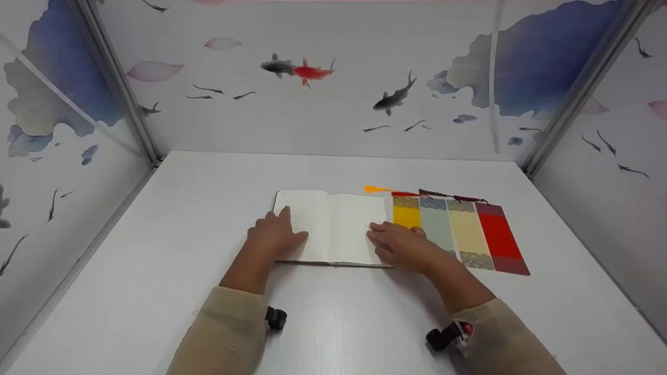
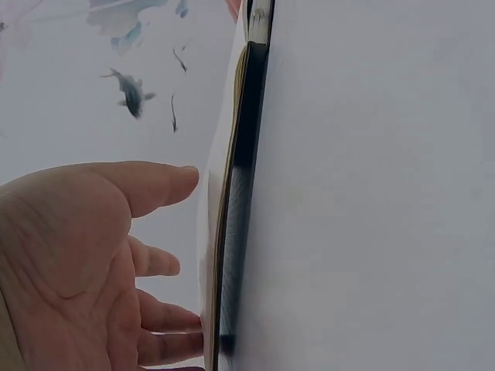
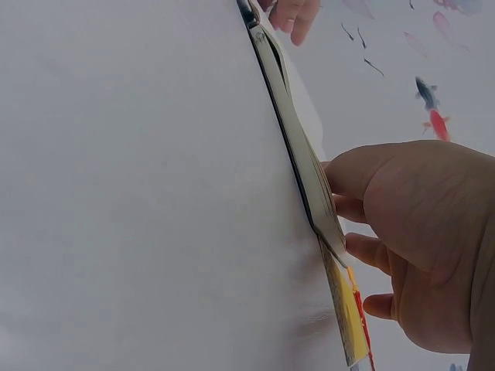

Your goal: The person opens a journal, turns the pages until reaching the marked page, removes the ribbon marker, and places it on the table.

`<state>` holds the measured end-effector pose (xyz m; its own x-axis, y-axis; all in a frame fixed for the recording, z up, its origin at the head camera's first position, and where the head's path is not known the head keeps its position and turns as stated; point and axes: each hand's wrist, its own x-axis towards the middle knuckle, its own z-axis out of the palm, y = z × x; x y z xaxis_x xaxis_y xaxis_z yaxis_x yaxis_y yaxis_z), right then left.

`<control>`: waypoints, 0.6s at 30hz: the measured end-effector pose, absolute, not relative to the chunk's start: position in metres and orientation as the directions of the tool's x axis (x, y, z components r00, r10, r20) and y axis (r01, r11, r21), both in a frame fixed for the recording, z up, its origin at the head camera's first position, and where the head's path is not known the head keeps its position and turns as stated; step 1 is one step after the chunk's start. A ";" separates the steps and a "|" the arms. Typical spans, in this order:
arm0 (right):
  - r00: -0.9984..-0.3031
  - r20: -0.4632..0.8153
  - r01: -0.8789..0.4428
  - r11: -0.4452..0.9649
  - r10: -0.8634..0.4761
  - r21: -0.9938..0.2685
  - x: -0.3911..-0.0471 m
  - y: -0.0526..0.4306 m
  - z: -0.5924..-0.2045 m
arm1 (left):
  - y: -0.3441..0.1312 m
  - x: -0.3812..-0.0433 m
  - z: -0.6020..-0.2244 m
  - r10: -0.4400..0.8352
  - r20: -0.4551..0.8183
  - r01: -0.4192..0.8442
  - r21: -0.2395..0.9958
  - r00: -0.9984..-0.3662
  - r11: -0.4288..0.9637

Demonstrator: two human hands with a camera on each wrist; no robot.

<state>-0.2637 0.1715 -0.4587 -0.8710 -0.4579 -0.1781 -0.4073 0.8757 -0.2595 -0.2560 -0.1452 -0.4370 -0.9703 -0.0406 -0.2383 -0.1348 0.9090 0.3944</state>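
An open notebook (image 1: 346, 224) with blank cream pages lies flat on the white table. My left hand (image 1: 272, 237) rests on the left page, fingers spread along its outer edge and thumb pointing inward. On the outer part of the right page lie the fingertips of my right hand (image 1: 401, 245), palm down. From the left wrist view, the dark cover edge (image 2: 246, 131) shows beside extended fingers. In the right wrist view, the fingers of the right hand (image 3: 421, 239) reach to the page edge, close to the yellow bookmark (image 3: 348, 317).
Right of the notebook, flat tasselled bookmarks lie side by side: yellow (image 1: 406, 212), pale green (image 1: 435, 221), cream (image 1: 469, 229) and red (image 1: 500, 234). Part of the row is behind my right hand. Walls printed with fish (image 1: 315, 71) and leaves enclose the table (image 1: 208, 187).
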 end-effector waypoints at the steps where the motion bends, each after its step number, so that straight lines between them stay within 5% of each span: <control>1: -0.870 -0.172 -0.412 0.873 -0.462 -0.262 -0.264 0.172 -0.459 | -0.145 -0.256 -0.436 -0.042 -0.230 -0.133 0.394 -0.972 0.909; 18: -0.880 -0.185 -0.386 0.886 -0.437 -0.257 -0.264 0.170 -0.458 | -0.140 -0.254 -0.403 -0.090 0.053 -0.047 0.538 -0.995 0.841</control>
